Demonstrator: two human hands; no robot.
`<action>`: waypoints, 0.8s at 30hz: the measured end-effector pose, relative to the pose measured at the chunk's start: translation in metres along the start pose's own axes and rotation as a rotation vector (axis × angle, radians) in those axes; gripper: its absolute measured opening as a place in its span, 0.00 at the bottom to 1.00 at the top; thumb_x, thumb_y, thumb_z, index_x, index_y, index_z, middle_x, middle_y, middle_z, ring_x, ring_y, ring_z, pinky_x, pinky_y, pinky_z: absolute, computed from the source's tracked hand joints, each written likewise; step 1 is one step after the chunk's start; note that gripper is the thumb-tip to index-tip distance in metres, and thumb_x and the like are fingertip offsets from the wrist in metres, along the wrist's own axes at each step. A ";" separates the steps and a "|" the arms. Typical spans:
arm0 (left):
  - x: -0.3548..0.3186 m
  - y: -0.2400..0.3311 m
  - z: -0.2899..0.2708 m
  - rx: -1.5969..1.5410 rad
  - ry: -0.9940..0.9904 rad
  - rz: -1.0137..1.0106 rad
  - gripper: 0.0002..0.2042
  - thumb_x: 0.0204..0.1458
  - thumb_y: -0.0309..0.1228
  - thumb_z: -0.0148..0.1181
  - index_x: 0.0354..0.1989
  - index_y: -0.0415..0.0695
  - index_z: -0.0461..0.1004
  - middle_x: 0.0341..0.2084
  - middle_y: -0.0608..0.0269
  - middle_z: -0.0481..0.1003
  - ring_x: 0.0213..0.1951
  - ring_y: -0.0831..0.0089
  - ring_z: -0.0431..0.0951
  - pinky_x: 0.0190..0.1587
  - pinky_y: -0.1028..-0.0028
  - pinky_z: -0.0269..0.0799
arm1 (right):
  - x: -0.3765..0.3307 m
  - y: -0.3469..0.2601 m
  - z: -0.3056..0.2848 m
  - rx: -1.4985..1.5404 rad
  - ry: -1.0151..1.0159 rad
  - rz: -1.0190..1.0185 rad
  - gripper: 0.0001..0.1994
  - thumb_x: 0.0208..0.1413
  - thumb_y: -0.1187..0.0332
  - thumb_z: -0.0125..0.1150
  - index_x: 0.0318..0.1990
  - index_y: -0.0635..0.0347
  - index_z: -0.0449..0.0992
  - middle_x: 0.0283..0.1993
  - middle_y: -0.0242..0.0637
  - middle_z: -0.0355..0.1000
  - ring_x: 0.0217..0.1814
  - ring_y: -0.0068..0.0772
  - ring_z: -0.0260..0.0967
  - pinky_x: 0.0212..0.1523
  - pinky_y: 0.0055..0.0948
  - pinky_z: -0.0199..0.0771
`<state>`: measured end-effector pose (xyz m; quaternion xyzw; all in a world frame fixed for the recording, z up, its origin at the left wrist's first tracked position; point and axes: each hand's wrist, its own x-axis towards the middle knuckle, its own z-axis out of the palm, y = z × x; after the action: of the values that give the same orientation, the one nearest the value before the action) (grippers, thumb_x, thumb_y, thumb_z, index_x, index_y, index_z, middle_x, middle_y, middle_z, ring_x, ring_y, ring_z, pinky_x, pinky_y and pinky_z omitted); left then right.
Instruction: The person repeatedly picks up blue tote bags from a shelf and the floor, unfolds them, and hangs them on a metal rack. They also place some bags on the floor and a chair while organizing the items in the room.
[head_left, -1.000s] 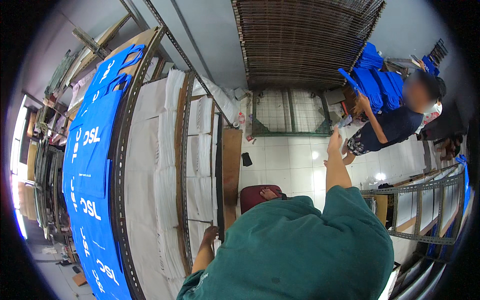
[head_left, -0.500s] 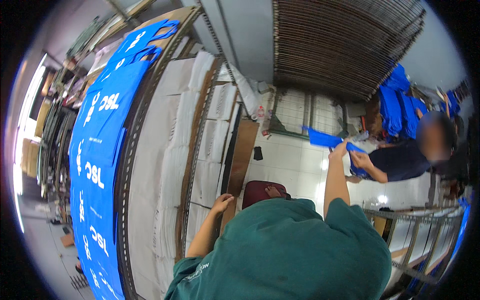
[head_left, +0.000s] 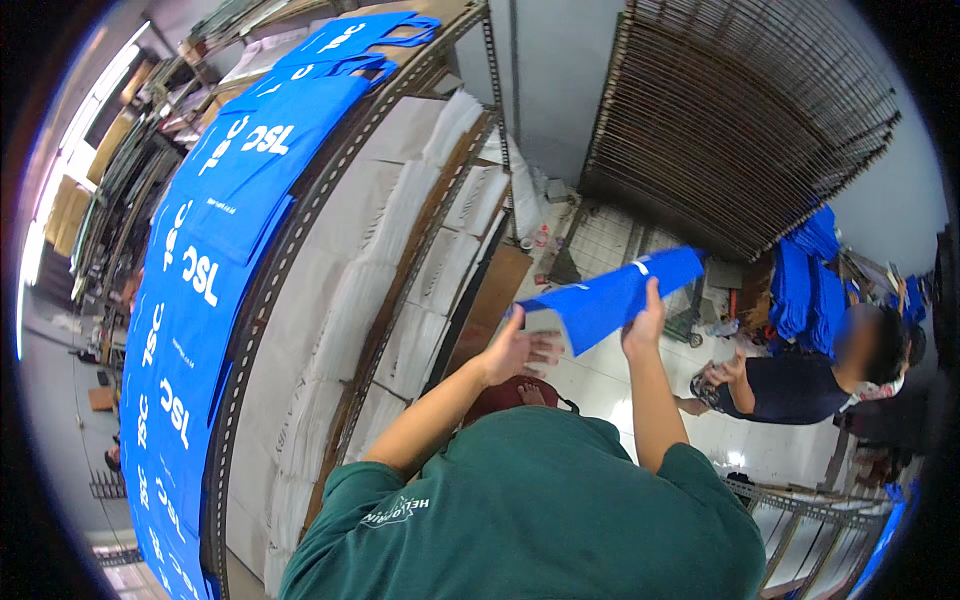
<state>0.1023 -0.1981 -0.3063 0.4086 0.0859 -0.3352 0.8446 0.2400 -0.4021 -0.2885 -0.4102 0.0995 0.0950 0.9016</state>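
Observation:
A blue cloth bag (head_left: 625, 295) with white print stretches out in front of me, its right part raised higher than its left. My right hand (head_left: 643, 325) grips it from below, thumb up against its face. At the bag's left corner is my left hand (head_left: 515, 350), fingers spread and thumb by the edge; whether the thumb touches the cloth is hard to tell. To the right stands a co-worker in a dark top (head_left: 785, 385), one hand (head_left: 728, 372) raised and apart from the bag.
On my left, a long metal rack (head_left: 285, 255) bears a row of flat blue bags (head_left: 235, 225) on top and stacks of white sheets (head_left: 385, 235) below. A wire drying rack (head_left: 740, 120) rises ahead. Blue bundles (head_left: 800, 285) hang behind the co-worker. A low metal frame (head_left: 810, 520) stands at right.
The blue bag has come from between me and the co-worker to in front of my body, in my right hand. My left hand has risen toward it. The co-worker's hand has left the bag.

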 end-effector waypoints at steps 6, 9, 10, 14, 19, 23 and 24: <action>-0.042 0.086 0.080 -0.460 0.262 0.700 0.44 0.40 0.71 0.34 0.58 0.46 0.54 0.48 0.60 0.67 0.46 0.66 0.70 0.45 0.66 0.68 | -0.034 -0.030 0.053 -0.056 -0.192 -0.117 0.22 0.58 0.56 0.45 0.54 0.60 0.59 0.52 0.36 0.63 0.53 0.31 0.61 0.54 0.32 0.60; -0.048 0.096 0.071 -0.304 0.550 0.721 0.27 0.52 0.52 0.46 0.53 0.45 0.59 0.44 0.61 0.70 0.41 0.70 0.72 0.43 0.68 0.69 | -0.041 -0.023 0.055 0.038 -0.222 0.012 0.23 0.58 0.55 0.46 0.55 0.59 0.58 0.54 0.35 0.62 0.55 0.32 0.59 0.55 0.32 0.58; -0.046 0.096 0.064 -0.211 0.590 0.730 0.23 0.53 0.45 0.47 0.52 0.44 0.61 0.43 0.61 0.70 0.40 0.71 0.72 0.42 0.69 0.69 | -0.040 -0.017 0.053 0.099 -0.223 0.067 0.23 0.57 0.55 0.46 0.55 0.59 0.58 0.54 0.34 0.62 0.55 0.32 0.59 0.55 0.32 0.58; -0.018 0.071 -0.003 0.175 0.780 0.683 0.13 0.52 0.27 0.49 0.46 0.40 0.66 0.40 0.61 0.72 0.39 0.70 0.72 0.45 0.69 0.66 | 0.000 0.022 0.005 0.065 -0.081 0.216 0.19 0.57 0.62 0.46 0.54 0.60 0.60 0.53 0.35 0.63 0.54 0.35 0.61 0.53 0.35 0.61; 0.001 0.055 -0.037 1.111 0.996 0.152 0.23 0.44 0.27 0.49 0.53 0.41 0.61 0.41 0.43 0.71 0.45 0.51 0.71 0.49 0.61 0.65 | 0.062 0.101 -0.088 -0.311 0.059 0.597 0.19 0.47 0.80 0.40 0.49 0.62 0.63 0.47 0.41 0.66 0.47 0.38 0.66 0.46 0.37 0.70; 0.008 0.081 -0.027 1.164 0.856 0.328 0.22 0.45 0.29 0.51 0.51 0.40 0.64 0.39 0.42 0.71 0.44 0.51 0.71 0.46 0.61 0.66 | 0.072 0.103 -0.089 -0.195 -0.153 0.634 0.21 0.44 0.80 0.42 0.49 0.58 0.64 0.47 0.36 0.67 0.47 0.37 0.66 0.47 0.37 0.70; 0.009 0.095 -0.029 1.149 0.812 0.334 0.21 0.45 0.28 0.52 0.51 0.41 0.64 0.40 0.43 0.72 0.44 0.53 0.72 0.46 0.63 0.66 | 0.072 0.094 -0.082 -0.152 -0.205 0.641 0.22 0.43 0.80 0.42 0.50 0.56 0.64 0.47 0.35 0.67 0.47 0.37 0.65 0.47 0.38 0.69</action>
<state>0.1733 -0.1383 -0.2685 0.8881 0.1395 -0.0156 0.4376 0.2775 -0.3972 -0.4279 -0.4126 0.1246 0.4212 0.7980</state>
